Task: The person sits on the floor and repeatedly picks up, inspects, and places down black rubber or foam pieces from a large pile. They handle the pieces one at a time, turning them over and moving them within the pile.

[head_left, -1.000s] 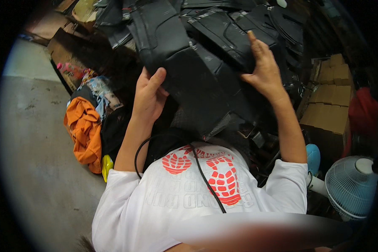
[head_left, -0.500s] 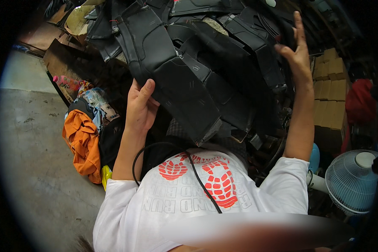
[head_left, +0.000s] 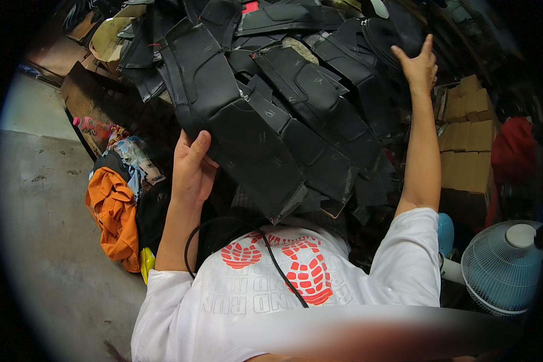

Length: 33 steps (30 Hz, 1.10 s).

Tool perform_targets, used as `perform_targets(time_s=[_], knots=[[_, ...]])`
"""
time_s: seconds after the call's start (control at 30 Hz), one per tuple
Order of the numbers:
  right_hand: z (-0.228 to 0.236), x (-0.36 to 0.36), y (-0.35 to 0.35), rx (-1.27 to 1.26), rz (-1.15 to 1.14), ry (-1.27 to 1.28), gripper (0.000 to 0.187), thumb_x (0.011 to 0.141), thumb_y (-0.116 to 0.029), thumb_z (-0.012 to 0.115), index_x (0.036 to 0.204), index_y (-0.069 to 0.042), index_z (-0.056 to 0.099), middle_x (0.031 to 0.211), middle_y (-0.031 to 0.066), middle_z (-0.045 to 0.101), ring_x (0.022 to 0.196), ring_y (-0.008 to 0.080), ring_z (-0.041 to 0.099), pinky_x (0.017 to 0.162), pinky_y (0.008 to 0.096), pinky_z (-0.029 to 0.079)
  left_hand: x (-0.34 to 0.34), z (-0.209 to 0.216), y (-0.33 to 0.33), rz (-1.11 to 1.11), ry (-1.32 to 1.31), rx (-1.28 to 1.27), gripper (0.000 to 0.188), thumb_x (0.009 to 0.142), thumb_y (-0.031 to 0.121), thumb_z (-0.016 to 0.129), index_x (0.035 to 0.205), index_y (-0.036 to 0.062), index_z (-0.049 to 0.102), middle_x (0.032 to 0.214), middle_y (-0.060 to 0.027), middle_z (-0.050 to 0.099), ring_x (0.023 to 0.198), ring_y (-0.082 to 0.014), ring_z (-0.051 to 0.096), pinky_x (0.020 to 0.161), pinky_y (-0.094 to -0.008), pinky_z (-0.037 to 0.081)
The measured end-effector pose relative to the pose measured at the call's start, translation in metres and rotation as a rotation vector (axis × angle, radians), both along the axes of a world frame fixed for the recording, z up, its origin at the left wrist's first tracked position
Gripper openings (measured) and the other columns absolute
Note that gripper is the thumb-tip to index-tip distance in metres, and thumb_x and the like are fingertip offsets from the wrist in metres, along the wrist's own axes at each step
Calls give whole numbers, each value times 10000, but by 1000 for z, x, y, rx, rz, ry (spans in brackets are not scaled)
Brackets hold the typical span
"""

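My left hand (head_left: 193,161) grips the near left edge of a long black leather-like piece (head_left: 247,136), thumb on top and fingers partly hidden beneath. Stitched lines and small pale marks show on its face. To its right, similar black pieces (head_left: 314,87) lie overlapping, slanting toward my lap. My right hand (head_left: 420,65) is raised at the upper right, thumb and forefinger spread, with nothing visible in it. Nearest to that hand is a stack of thin black pieces with rounded ends (head_left: 377,45).
More black pieces (head_left: 289,18) heap up at the far side. On the left are an orange cloth (head_left: 111,214) and a pink-capped bottle (head_left: 90,125) above grey floor (head_left: 42,241). Cardboard boxes (head_left: 467,139), a red cloth (head_left: 513,151) and a caged fan (head_left: 501,265) stand on the right.
A dark piece blurred over the middle of the pile now lies flat, its stitched face showing. My right hand has shifted slightly down and left; my left hand keeps its grip.
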State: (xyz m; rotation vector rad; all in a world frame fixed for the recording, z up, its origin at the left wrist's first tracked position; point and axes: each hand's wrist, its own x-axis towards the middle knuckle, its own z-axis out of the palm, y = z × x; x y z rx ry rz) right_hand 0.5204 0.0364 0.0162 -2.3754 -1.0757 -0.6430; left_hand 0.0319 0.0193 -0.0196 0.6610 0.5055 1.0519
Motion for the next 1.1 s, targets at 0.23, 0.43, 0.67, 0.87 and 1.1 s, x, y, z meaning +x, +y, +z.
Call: perform_targets(time_s=[0.23, 0.43, 0.67, 0.87, 1.1], knots=[[-34, 17, 14, -142, 126, -22, 1110, 705, -698, 651, 1526, -167, 125, 1500, 190, 324, 1368, 398, 313, 1065, 589, 267, 0, -1, 0, 9, -10, 8, 436, 903, 187, 657, 1267, 34, 471, 1207, -114, 600, 1089, -216, 611, 912, -366, 516], [-6, -72, -23, -41, 618, 172, 737, 812, -458, 693, 1435, -188, 406, 1119, 120, 587, 1050, 278, 556, 877, 381, 459, -11, -9, 2, -41, -158, 55, 455, 939, 321, 595, 1294, 47, 515, 1279, -108, 585, 1171, -244, 565, 1010, -426, 439], [2, -201, -66, -368, 735, 96, 899, 729, -387, 771, 1482, -282, 292, 933, 79, 568, 767, 246, 612, 701, 381, 509, -31, -13, -3, 22, -240, -5, 413, 923, 265, 627, 1277, 80, 525, 1241, -75, 609, 1149, -230, 581, 969, -437, 475], [8, -204, -64, -107, 781, 231, 934, 698, -185, 800, 1479, -290, 298, 1064, 72, 572, 594, 176, 569, 652, 352, 525, -44, -14, -11, 48, -249, -25, 403, 921, 259, 630, 1274, 92, 535, 1241, -71, 611, 1151, -235, 580, 974, -443, 468], [29, -197, -67, 8, 724, 126, 797, 756, -144, 756, 1445, -285, 379, 1238, 66, 583, 854, 209, 628, 739, 338, 525, -55, -18, -13, 79, -250, -48, 413, 910, 269, 643, 1271, 96, 540, 1237, -63, 615, 1151, -236, 580, 977, -447, 466]])
